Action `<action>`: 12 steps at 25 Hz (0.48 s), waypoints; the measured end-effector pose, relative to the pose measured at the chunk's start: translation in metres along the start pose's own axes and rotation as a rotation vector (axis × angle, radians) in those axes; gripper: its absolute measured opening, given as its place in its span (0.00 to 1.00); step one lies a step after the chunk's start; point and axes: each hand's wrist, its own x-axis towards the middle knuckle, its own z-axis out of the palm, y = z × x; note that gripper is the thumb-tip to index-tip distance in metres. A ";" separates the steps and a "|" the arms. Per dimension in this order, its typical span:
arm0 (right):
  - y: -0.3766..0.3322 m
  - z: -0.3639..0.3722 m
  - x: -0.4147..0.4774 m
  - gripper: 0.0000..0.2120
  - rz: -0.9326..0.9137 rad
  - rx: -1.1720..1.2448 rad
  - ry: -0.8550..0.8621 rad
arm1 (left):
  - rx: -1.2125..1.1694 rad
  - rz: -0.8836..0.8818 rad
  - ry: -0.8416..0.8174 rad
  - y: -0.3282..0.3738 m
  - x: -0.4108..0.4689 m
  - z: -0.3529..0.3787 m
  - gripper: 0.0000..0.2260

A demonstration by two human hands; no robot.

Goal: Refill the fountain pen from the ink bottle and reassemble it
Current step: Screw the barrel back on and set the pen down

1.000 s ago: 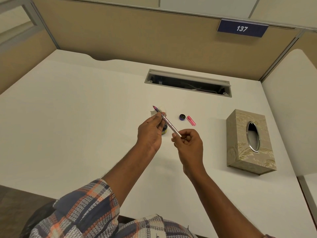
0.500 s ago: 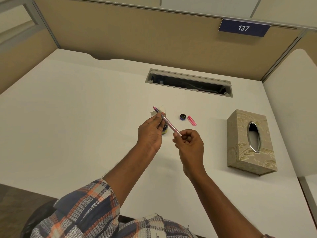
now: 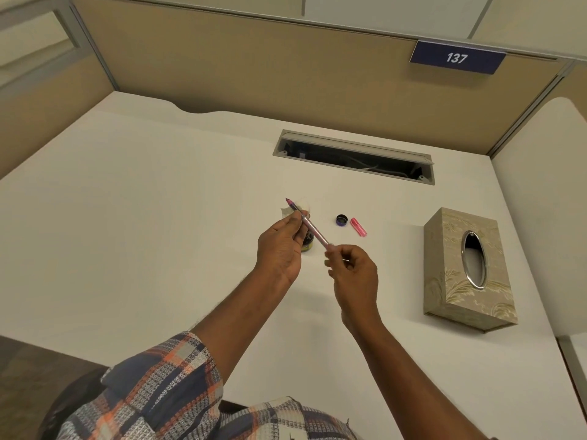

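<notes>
A slim pink fountain pen (image 3: 313,230) is held slantwise above the white desk (image 3: 158,233), nib end pointing up and away to the left. My left hand (image 3: 281,249) pinches it near the nib end. My right hand (image 3: 351,268) grips its rear end. Just behind my left hand stands the small dark ink bottle (image 3: 307,242), mostly hidden, with a crumpled tissue (image 3: 301,207) beyond it. The bottle's dark blue cap (image 3: 341,220) and the pink pen cap (image 3: 358,226) lie on the desk to the right.
A patterned tissue box (image 3: 467,268) stands at the right. An open cable slot (image 3: 352,157) is set into the desk at the back. Beige cubicle walls enclose the desk, with a sign reading 137 (image 3: 456,58).
</notes>
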 end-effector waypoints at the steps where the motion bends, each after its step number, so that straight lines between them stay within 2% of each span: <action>1: -0.001 0.001 0.001 0.14 0.046 0.011 -0.022 | -0.006 -0.001 -0.003 0.000 0.000 0.000 0.05; 3: -0.005 0.003 0.002 0.21 0.124 0.032 -0.072 | -0.015 -0.003 -0.005 0.000 -0.001 0.000 0.05; 4: -0.006 0.003 0.001 0.21 0.138 0.041 -0.090 | -0.024 -0.002 -0.005 0.000 -0.001 0.001 0.05; 6: -0.005 0.003 0.000 0.11 0.082 0.013 -0.100 | -0.041 -0.004 0.008 0.000 -0.001 0.001 0.05; 9: 0.000 0.001 -0.001 0.13 -0.086 -0.075 -0.026 | -0.021 -0.003 0.015 0.001 -0.002 0.000 0.05; 12: 0.000 0.001 0.001 0.06 -0.137 -0.081 0.026 | -0.011 -0.002 -0.007 0.001 -0.002 -0.002 0.05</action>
